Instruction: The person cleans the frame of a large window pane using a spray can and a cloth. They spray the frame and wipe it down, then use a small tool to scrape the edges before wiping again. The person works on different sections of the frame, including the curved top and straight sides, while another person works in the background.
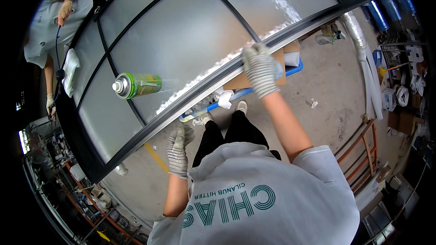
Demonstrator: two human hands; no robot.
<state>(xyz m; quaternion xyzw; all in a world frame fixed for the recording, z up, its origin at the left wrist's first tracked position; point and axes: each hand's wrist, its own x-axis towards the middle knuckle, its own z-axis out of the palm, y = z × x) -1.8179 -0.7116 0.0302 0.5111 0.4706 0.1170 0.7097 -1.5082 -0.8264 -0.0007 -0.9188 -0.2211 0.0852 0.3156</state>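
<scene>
A large framed panel (181, 31) of greyish glass, divided by black bars, lies in front of me. My right hand (261, 70), in a striped work glove, is closed at the panel's near edge rail (227, 69). A pale bluish patch shows beside its fingers; I cannot make out what it holds. My left hand (178, 149), gloved alike, hangs just below the rail with its fingers curled in and nothing visible in them. A spray can (138, 85) with a green rim and silver top lies on the glass to the left.
Across the panel a person (59, 22) in a grey shirt and gloves holds a blue cord (57, 50). A white cloth-like bundle (70, 72) lies beside them. Under the rail stands a blue-edged cart (243, 92) with cardboard (236, 79). A reddish metal rack (363, 154) stands at right.
</scene>
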